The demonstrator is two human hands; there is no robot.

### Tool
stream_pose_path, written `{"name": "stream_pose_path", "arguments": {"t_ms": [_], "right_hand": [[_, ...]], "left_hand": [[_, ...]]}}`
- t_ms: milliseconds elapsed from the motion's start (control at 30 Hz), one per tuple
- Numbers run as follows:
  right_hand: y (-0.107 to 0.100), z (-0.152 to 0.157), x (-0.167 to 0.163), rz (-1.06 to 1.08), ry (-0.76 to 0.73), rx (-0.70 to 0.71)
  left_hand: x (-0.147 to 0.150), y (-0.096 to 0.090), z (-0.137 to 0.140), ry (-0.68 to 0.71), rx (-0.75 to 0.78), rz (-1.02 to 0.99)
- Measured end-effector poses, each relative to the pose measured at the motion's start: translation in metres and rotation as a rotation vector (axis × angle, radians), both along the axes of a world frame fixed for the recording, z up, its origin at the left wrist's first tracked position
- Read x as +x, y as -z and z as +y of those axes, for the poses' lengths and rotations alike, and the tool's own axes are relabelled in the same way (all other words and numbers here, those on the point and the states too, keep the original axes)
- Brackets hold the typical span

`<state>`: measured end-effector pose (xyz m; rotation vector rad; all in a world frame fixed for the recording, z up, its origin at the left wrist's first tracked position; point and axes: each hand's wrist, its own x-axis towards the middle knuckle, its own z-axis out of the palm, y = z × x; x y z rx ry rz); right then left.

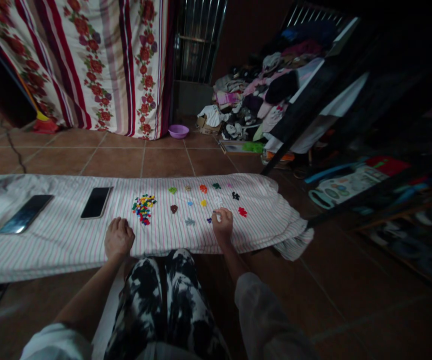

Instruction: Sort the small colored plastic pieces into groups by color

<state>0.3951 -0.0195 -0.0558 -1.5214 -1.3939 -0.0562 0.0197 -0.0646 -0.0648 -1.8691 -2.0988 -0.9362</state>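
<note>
My right hand point(223, 224) is closed in a pinch above the cloth, with a tiny dark piece point(214, 212) at its fingertips. Right beside it lies a small dark blue pile point(209, 220). My left hand point(119, 237) rests on the cloth with its fingers curled under, seemingly around nothing. Near it is a mixed heap of small coloured pieces point(144, 207). Small one-colour piles surround the right hand: grey point(189, 221), brown point(174, 209), yellow point(203, 203), orange point(203, 188), lime green point(172, 190), black point(236, 195) and red point(242, 212). A white pile is partly hidden behind it.
A striped cloth point(69, 240) covers the low surface. Two dark-screened devices lie at left: a phone point(95, 202) and a larger tablet-like one point(27, 214). Beyond are a floral curtain point(95, 65), a purple basin point(178, 131) and heaped clothes point(261, 95).
</note>
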Motion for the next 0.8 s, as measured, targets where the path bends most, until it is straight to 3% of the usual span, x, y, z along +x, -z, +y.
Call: {"name": "stream_pose_path", "arguments": {"t_ms": [433, 800], "right_hand": [[0.027, -0.001, 0.053, -0.079, 0.215, 0.022], [0.041, 0.006, 0.07, -0.094, 0.223, -0.018]], "left_hand": [[-0.001, 0.003, 0.0, -0.019, 0.02, 0.08], [0.0, 0.001, 0.0, -0.009, -0.001, 0.052]]}}
